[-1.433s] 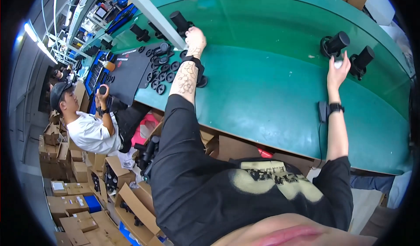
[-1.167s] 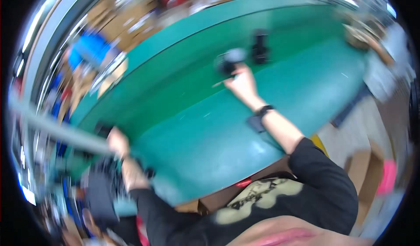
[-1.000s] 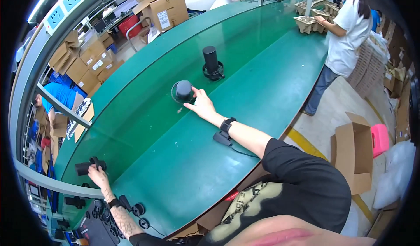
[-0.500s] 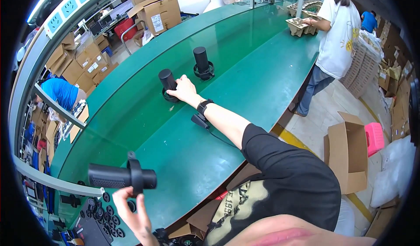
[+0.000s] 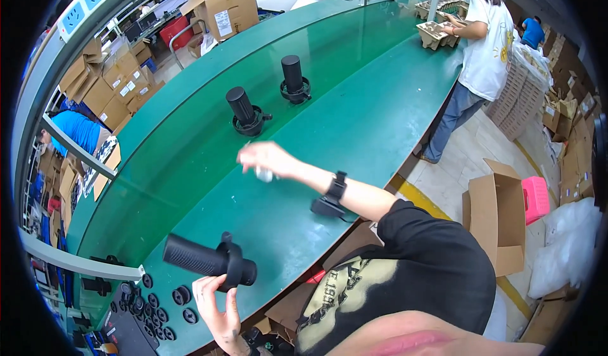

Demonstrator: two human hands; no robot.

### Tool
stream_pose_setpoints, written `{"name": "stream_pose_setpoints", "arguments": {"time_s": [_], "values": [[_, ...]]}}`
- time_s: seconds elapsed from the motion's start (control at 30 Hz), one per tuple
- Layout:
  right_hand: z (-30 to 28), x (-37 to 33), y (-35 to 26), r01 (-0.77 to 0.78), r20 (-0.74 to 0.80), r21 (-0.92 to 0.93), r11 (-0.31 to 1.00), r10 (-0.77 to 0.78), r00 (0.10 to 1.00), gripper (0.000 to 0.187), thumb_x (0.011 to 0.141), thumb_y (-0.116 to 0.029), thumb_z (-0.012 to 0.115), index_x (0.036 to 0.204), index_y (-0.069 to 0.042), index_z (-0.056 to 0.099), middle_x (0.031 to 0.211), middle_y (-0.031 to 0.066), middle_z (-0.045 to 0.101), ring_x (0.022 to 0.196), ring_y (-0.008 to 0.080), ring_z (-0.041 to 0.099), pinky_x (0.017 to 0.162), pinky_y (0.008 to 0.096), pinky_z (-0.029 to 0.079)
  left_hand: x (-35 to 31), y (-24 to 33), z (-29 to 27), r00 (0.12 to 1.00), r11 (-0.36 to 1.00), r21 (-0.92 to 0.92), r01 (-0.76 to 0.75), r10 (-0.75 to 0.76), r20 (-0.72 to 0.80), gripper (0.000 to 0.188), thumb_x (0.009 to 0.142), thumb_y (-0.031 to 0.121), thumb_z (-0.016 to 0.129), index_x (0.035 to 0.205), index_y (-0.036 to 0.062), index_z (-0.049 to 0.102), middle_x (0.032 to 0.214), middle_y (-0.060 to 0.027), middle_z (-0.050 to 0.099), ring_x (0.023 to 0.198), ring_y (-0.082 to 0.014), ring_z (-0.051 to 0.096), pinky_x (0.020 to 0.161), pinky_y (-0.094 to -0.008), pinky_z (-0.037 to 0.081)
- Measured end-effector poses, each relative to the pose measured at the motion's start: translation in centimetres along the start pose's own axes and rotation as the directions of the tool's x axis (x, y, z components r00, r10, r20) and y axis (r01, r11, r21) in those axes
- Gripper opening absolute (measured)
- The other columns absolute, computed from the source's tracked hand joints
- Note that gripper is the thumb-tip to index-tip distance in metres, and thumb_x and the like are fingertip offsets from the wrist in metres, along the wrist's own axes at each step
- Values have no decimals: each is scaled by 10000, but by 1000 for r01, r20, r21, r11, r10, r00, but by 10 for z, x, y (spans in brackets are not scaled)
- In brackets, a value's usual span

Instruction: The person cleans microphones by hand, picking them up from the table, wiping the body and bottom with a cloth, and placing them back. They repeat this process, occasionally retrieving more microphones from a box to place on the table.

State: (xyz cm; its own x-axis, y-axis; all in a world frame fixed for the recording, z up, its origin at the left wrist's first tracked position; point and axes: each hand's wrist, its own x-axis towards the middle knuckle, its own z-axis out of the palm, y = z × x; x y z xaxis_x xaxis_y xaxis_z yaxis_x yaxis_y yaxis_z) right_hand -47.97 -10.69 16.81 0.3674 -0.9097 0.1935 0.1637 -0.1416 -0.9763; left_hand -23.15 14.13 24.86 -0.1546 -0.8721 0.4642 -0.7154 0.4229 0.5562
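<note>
My left hand grips a black cylindrical microphone by its round ring mount, holding it tilted above the near left of the table. Over the middle of the green table is my right hand, blurred by motion; a small whitish thing shows under its palm, too smeared to name. Beyond that hand, a second microphone stands in a round black mount. A third microphone stands farther back in a similar mount. My right wrist wears a black strap with a box.
Several black round discs lie at the near left beside a metal frame. A co-worker at the far right handles moulded pulp trays. Another person in blue bends at the left. An open carton stands at the right.
My right hand has let go of the standing microphone and drawn back toward me. My left hand has moved right with its microphone, which now tilts more.
</note>
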Motion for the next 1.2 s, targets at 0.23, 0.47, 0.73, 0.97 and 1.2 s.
{"name": "stream_pose_setpoints", "arguments": {"time_s": [0.23, 0.47, 0.73, 0.97, 1.2], "values": [[69, -95, -6, -313, 618, 147, 938, 160, 770, 553, 821, -299, 650, 1248, 12, 487, 1104, 67, 609, 922, 113, 573, 773, 262, 484, 37, 6, 9, 909, 920, -374, -115, 249, 333, 306, 704, 86, 685, 978, -20, 597, 918, -116, 584, 873, -267, 527, 776, -351, 420], [96, -130, 51, -692, 557, 574, 438, 410, 722, 501, 919, -441, 480, 1226, -46, 511, 1083, 89, 621, 928, 193, 614, 708, 357, 537, 39, -6, 60, 962, 774, -618, 137, -253, -104, 386, 915, 255, 498, 1165, -34, 550, 1160, -129, 566, 1072, -231, 533, 923, -336, 411], [87, -124, 16, -604, 581, 793, 79, 197, 789, 724, 836, -539, 554, 1310, -16, 395, 1231, 194, 527, 1008, 259, 613, 843, 390, 543, 35, 8, 67, 932, 645, -739, 192, -356, -69, 433, 854, 94, 545, 1275, -1, 503, 1237, -123, 536, 1118, -194, 515, 895, -301, 444], [102, -120, -8, -556, 568, 811, 182, -21, 822, 743, 830, -513, 580, 1336, -15, 359, 1254, 201, 504, 1098, 305, 555, 898, 397, 511, 23, 21, 48, 987, 855, -517, 35, -112, -119, 532, 781, -58, 556, 1299, -77, 435, 1303, -207, 467, 1171, -226, 483, 838, -263, 460], [116, -138, -17, -515, 507, 857, -34, -126, 853, 731, 806, -498, 600, 1343, -57, 375, 1260, 200, 494, 1112, 309, 551, 900, 399, 519, 20, 39, 44, 976, 825, -564, 39, -152, -153, 566, 721, -20, 570, 1282, -5, 498, 1256, -161, 537, 1083, -220, 545, 806, -273, 477]]}}
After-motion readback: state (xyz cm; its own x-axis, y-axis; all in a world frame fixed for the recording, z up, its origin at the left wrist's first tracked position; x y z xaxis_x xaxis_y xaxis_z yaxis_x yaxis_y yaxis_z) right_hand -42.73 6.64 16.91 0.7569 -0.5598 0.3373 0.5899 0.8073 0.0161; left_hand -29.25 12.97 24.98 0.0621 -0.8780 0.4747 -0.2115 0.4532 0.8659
